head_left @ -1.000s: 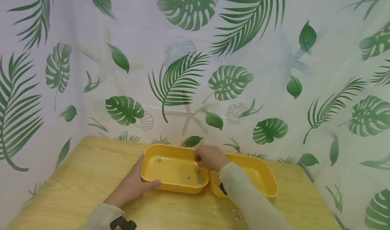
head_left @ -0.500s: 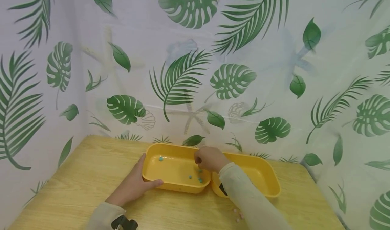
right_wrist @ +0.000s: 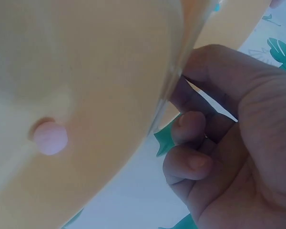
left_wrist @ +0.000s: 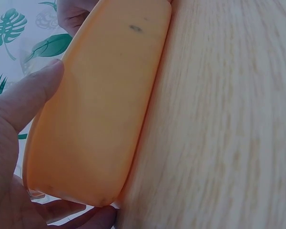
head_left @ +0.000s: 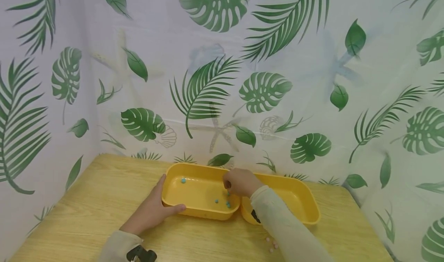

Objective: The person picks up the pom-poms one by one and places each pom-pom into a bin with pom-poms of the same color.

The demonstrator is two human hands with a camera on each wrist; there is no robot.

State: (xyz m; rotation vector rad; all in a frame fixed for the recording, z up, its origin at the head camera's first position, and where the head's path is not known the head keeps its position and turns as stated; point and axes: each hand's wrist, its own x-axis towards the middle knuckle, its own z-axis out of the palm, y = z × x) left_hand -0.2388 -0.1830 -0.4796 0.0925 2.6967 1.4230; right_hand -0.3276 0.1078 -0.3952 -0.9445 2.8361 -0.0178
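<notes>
My left hand [head_left: 149, 210] grips the left end of a yellow plastic bin [head_left: 197, 212], thumb over the front rim; in the left wrist view its fingers curl around the end near the base. Several small blue-green balls [head_left: 216, 201] lie inside, mostly toward the right end, with one at the far left corner. Over the bin's back right part, my right hand [head_left: 243, 182] reaches down with bent fingers, close above a blue-green ball [head_left: 228, 193]. In the right wrist view the bins' rims hide its thumb and index fingertips; I cannot tell whether they pinch anything.
A second yellow bin [head_left: 308, 200] stands against the first on the right, partly behind my right forearm. A pink ball [right_wrist: 50, 138] lies inside it. Several pink balls [head_left: 271, 245] lie on the wooden table [head_left: 194, 242] in front. A leaf-patterned sheet [head_left: 208, 92] rises behind.
My right hand shifts slightly within the bin, fingers staying bent. The left hand keeps its grip on the bin's end. The whole head view has moved a little.
</notes>
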